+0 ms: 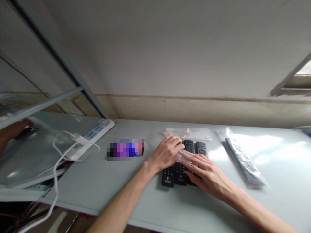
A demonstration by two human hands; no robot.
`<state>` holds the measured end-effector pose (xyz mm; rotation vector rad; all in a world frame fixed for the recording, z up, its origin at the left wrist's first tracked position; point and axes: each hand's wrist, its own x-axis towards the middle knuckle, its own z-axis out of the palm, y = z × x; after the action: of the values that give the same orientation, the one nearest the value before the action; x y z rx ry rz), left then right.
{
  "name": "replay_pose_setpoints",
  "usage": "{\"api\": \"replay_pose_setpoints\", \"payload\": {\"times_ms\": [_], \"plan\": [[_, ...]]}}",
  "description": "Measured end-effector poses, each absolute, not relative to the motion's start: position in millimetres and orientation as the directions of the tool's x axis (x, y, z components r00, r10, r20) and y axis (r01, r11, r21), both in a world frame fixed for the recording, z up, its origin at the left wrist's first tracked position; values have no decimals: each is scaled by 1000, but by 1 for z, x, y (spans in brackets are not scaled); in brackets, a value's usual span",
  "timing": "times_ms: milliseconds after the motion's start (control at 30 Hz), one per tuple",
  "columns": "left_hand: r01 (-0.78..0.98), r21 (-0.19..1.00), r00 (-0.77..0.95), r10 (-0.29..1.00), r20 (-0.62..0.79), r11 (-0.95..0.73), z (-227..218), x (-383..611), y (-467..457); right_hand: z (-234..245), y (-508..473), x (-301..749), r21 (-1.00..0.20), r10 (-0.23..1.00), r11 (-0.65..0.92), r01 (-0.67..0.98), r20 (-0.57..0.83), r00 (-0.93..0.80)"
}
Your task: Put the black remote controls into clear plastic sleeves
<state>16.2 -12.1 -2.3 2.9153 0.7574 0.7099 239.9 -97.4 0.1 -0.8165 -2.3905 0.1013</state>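
Note:
Several black remote controls lie side by side on the grey table, partly covered by both hands. My left hand rests over their upper left part with its fingers curled, closed on a strip of clear plastic. The strip runs across the remotes to my right hand. That hand lies over the right side of the row, its fingers stretched out and touching the plastic, thumb apart. Just behind the remotes is a clear plastic bag with a small red mark.
A bagged remote control lies to the right. On the left are a phone with a blurred screen and a white power strip with a looping white cable. Beyond a metal frame, another person's hand shows.

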Motion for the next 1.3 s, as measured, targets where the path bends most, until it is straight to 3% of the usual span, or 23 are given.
{"api": "replay_pose_setpoints", "payload": {"times_ms": [167, 300, 400, 500, 733, 900, 1033, 1133, 1200, 1300], "plan": [[428, 203, 798, 474, 373, -881, -3, 20, -16, 8, -96, 241, -311, 567, 819, 482, 566, -598], [458, 258, 747, 525, 407, -851, -6, 21, -18, 13, -109, 250, -398, 619, 755, 522, 696, -364], [458, 296, 724, 545, 422, -838, -9, 20, -18, 7, -124, 257, -516, 793, 524, 678, 585, -168], [462, 320, 706, 562, 431, -827, -12, 19, -18, -6, -135, 263, -474, 886, 347, 809, 448, -118], [478, 335, 616, 582, 531, -812, -10, 16, -18, -27, -155, 284, -453, 936, 279, 847, 324, -136], [497, 175, 609, 485, 627, -850, -5, 14, -18, -7, -148, 308, -541, 941, 157, 826, 336, 41], [499, 155, 597, 468, 652, -853, -6, 15, -16, 31, -126, 325, -708, 863, 82, 701, 402, 306], [489, 143, 575, 441, 689, -861, -3, 12, -16, 54, -102, 328, -847, 798, 158, 507, 412, 440], [495, 76, 574, 391, 719, -865, 3, 8, -17, 61, -85, 324, -942, 828, 233, 242, 322, 459], [521, -34, 599, 338, 726, -853, 12, 2, -19, 59, -61, 311, -966, 918, 154, -208, 62, 391]]}}
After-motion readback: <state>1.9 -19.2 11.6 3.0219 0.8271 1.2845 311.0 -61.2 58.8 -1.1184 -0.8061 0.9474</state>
